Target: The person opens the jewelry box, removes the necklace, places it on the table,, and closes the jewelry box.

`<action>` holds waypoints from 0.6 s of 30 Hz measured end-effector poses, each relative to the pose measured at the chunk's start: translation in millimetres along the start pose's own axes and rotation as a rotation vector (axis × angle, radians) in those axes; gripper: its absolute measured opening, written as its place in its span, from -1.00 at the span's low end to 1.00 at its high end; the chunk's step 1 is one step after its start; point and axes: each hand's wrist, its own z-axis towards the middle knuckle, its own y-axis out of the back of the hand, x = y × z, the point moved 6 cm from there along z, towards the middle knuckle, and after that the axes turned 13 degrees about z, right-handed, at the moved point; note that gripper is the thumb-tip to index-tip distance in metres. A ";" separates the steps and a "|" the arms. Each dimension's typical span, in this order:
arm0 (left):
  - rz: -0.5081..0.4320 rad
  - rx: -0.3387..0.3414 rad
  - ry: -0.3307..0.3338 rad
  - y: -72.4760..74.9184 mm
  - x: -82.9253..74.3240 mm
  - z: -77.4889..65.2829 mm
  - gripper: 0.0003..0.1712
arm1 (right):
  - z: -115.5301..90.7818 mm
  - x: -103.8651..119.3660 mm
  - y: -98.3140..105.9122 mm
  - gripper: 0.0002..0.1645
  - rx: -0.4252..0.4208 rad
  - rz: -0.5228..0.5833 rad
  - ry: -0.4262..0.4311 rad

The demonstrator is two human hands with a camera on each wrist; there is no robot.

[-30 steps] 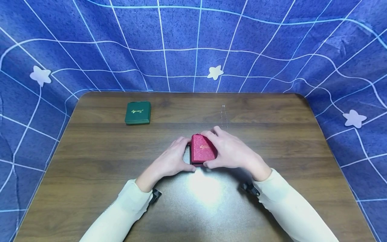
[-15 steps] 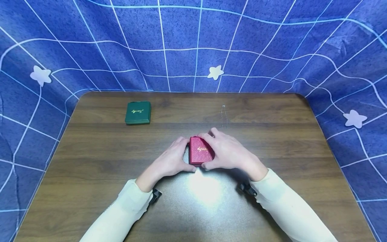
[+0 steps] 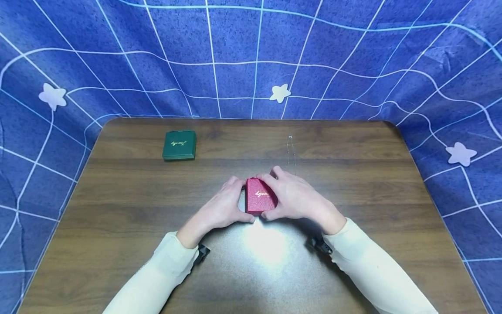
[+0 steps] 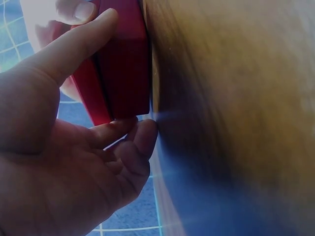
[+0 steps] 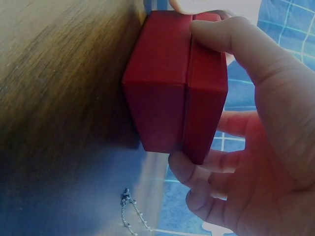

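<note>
A small red jewelry box (image 3: 257, 200) with gold lettering on its lid sits on the table between my two hands. Its lid (image 5: 207, 88) lies over the base (image 5: 160, 88), with a thin seam between them in the right wrist view. My left hand (image 3: 223, 205) grips the box from the left, thumb at the near side and fingers at the far side. From the right, my right hand (image 3: 296, 196) pinches the lid between thumb and fingers, covering its right part. Beyond the right hand lies a thin silver chain (image 3: 290, 137), also in the right wrist view.
A green jewelry box (image 3: 179, 145) with gold lettering stands shut at the back left of the wooden table (image 3: 129, 196). Behind the table's far edge hangs a blue curtain (image 3: 235, 43) with white lines and stars.
The lid, in my right hand, has shifted left and down until it lines up with the base. My left hand has stayed in place; the green box and chain have not moved.
</note>
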 end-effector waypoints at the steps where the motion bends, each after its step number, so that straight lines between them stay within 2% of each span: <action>1: 0.005 -0.001 0.000 0.0 -0.1 0.0 0.06 | 0.0 0.3 -0.1 0.20 0.004 0.001 0.000; 10: 0.041 -0.006 0.000 -1.1 -1.5 0.6 0.05 | -0.3 -0.6 -2.8 0.24 0.035 0.011 -0.003; 18: 0.068 -0.014 -0.010 -2.2 -1.2 1.4 0.09 | -1.1 2.4 -3.6 0.23 0.027 0.013 0.019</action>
